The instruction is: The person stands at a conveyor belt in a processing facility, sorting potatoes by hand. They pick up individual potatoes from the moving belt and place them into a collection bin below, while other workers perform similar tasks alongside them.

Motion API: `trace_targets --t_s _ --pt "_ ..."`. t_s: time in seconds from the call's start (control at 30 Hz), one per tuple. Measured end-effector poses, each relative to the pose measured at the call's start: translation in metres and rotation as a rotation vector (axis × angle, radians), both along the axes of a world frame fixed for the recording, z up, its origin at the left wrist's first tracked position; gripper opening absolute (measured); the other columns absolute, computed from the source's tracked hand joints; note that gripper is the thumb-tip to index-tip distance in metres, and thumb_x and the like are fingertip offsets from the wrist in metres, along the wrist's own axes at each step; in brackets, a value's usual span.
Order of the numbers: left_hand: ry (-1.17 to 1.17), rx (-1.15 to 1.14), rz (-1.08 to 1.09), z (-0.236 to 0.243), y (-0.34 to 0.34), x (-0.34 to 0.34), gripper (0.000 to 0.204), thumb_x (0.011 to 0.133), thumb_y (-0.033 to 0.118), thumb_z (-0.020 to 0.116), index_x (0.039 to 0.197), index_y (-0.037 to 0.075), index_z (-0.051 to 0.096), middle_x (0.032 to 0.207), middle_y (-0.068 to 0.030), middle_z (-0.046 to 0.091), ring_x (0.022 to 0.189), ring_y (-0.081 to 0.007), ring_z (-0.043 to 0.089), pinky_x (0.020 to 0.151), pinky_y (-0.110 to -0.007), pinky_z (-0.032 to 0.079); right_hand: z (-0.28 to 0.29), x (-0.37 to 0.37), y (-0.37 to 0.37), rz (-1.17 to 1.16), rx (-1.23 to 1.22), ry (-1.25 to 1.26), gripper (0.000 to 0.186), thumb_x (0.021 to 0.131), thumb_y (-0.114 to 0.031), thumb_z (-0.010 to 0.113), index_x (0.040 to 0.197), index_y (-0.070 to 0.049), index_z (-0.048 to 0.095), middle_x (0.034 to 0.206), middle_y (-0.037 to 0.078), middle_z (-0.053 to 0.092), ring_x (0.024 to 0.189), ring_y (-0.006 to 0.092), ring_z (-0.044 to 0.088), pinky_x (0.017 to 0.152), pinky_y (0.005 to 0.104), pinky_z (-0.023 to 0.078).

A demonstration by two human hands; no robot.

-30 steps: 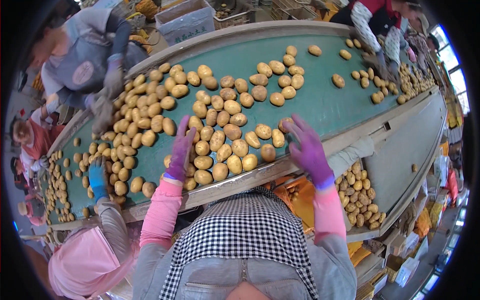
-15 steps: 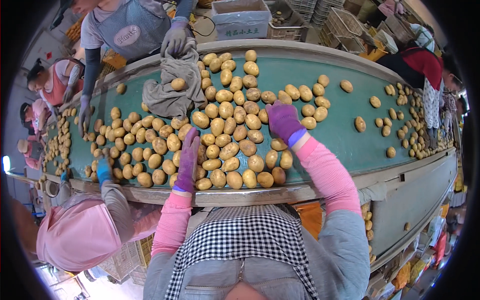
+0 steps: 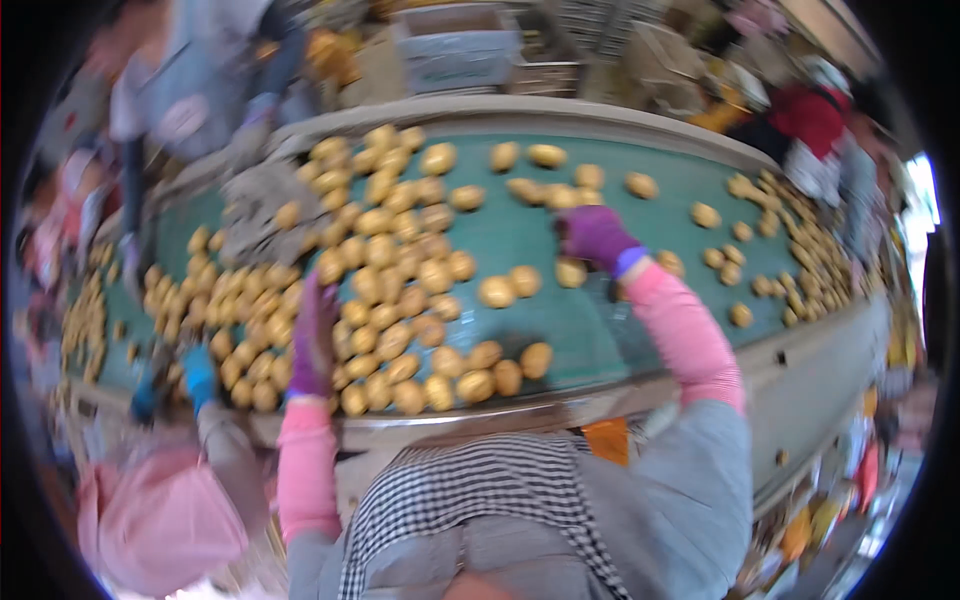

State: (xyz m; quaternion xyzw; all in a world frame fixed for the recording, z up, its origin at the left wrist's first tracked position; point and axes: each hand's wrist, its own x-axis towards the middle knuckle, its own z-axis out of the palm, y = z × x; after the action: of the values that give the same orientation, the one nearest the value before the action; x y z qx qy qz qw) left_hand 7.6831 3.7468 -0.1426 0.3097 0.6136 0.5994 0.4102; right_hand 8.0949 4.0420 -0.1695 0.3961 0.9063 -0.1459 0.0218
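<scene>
Potatoes (image 3: 379, 249) crowd the green conveyor belt (image 3: 520, 340) in front of me. My left hand (image 3: 316, 338), in a purple glove, stands on edge among them with its fingers stretched out and pressing no potato in its palm. Several potatoes lie right against its inner side. My right hand (image 3: 598, 238), also in a purple glove, is over the belt to the right. One potato (image 3: 570, 271) is just below its fingers and others touch or lie close above it. Motion blur smears those fingers, so their grip is unclear.
A grey cloth (image 3: 268, 215) lies on the belt at the far left, with a co-worker's gloved hand (image 3: 250, 140) beside it. Another person's blue-gloved hand (image 3: 199, 375) works at the near left. More potatoes (image 3: 805, 265) lie at the right. A white bin (image 3: 457, 48) stands beyond the belt.
My left hand has shifted left in the picture, and my right hand slightly up and right. A wider gap of bare belt shows between them. The whole view has moved and blurred.
</scene>
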Motion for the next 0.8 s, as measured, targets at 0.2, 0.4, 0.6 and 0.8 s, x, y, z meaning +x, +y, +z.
trace_targets --t_s 0.2,0.4,0.6,0.8 --pt "0.139 -0.065 -0.206 -0.004 0.054 0.08 0.072 0.115 0.049 0.047 0.169 0.004 0.03 0.173 -0.0125 0.032 0.157 -0.0259 0.036 0.129 -0.042 0.03 0.047 0.057 -0.073 -0.102 -0.825 0.953 0.046 0.089 -0.03 0.077 0.129 -0.009 0.073 0.121 0.007 0.074 0.112 0.0188 0.069 0.1 0.0355 0.054" --pt "0.301 -0.053 -0.41 -0.036 0.141 0.179 0.068 0.116 0.043 0.048 0.168 0.003 0.031 0.174 -0.0138 0.03 0.156 -0.0261 0.034 0.129 -0.042 0.029 0.055 0.103 -0.202 0.029 -0.941 1.429 0.048 0.092 -0.032 0.076 0.134 -0.009 0.071 0.132 0.009 0.072 0.129 0.0207 0.063 0.115 0.0381 0.044" --pt "0.104 -0.119 -0.548 -0.041 0.184 0.321 0.069 0.113 0.04 0.056 0.166 0.001 0.034 0.168 -0.0138 0.037 0.15 -0.027 0.043 0.124 -0.041 0.036 0.006 0.143 -0.343 -0.455 -0.945 1.762 0.052 0.094 -0.033 0.072 0.134 0.0 0.068 0.137 0.015 0.069 0.128 0.0267 0.065 0.113 0.0386 0.049" --pt "-0.045 -0.21 -0.935 -0.02 0.198 0.419 0.066 0.113 0.053 0.046 0.148 -0.002 0.059 0.145 -0.0098 0.061 0.134 -0.0217 0.055 0.119 -0.038 0.04 -0.072 0.177 -0.459 -1.229 -0.823 1.937 0.055 0.099 -0.028 0.07 0.145 0.0 0.059 0.138 0.013 0.067 0.125 0.0231 0.066 0.102 0.0349 0.058"
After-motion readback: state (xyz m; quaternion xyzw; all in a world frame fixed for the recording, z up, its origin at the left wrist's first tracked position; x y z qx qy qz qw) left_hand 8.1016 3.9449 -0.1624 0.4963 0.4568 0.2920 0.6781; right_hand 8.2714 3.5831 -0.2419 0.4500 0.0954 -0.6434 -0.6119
